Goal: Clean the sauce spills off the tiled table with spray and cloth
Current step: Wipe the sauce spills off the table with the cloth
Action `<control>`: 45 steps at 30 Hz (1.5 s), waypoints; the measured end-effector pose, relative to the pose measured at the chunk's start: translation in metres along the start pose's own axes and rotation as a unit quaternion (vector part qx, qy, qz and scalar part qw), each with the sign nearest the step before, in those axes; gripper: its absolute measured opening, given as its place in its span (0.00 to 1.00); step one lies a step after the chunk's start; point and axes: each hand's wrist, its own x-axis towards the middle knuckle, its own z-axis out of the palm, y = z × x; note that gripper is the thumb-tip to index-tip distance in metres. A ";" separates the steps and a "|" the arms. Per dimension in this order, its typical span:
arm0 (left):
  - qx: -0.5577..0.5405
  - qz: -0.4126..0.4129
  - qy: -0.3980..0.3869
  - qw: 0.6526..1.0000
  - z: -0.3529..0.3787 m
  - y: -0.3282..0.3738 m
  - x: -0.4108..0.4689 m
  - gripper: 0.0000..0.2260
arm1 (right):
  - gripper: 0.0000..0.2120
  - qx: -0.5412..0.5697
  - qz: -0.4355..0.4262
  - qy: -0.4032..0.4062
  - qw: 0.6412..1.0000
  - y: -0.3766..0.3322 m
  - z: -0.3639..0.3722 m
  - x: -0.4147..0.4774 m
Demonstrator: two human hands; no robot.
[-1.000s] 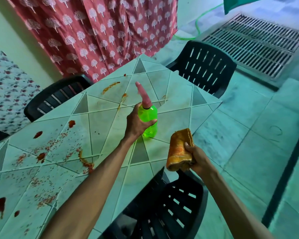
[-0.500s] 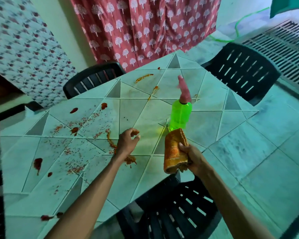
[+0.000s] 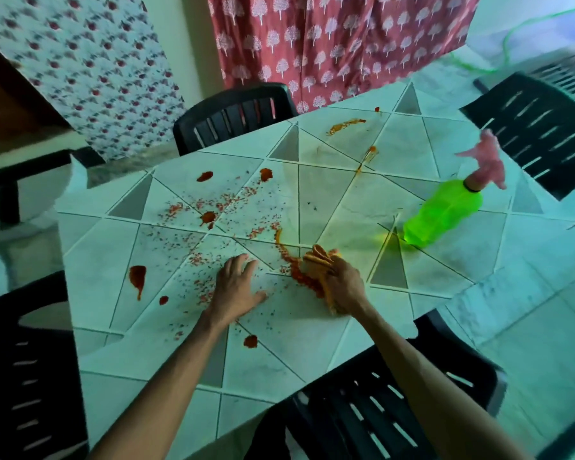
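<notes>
Tiled table [image 3: 329,200] now bears the left hand [image 3: 236,288], flat and spread, beside the right hand [image 3: 344,285] clutching the cloth [image 3: 319,257].

Black chair [image 3: 234,119] before red tree-print curtain [image 3: 339,44]

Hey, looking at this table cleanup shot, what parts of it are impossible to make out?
1. Head view: the pink trigger head of the spray bottle is motion-blurred; its shape is unclear.
2. Head view: the right hand covers most of the cloth and whatever lies beneath it.
3. Head view: the left hand lies flat on the table, hiding the surface under its palm.
</notes>
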 end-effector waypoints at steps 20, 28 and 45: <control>-0.027 0.035 0.053 0.998 -0.021 -0.071 0.016 0.36 | 0.07 -0.041 -0.052 0.009 0.998 -0.071 0.017 0.012; -0.025 0.017 0.038 0.999 -0.024 -0.088 0.030 0.35 | 0.12 -0.149 -0.038 0.140 0.978 -0.075 -0.004 0.130; -0.101 -0.002 0.090 0.991 -0.025 -0.085 0.007 0.30 | 0.14 -0.188 -0.260 -0.144 0.936 -0.080 0.110 0.025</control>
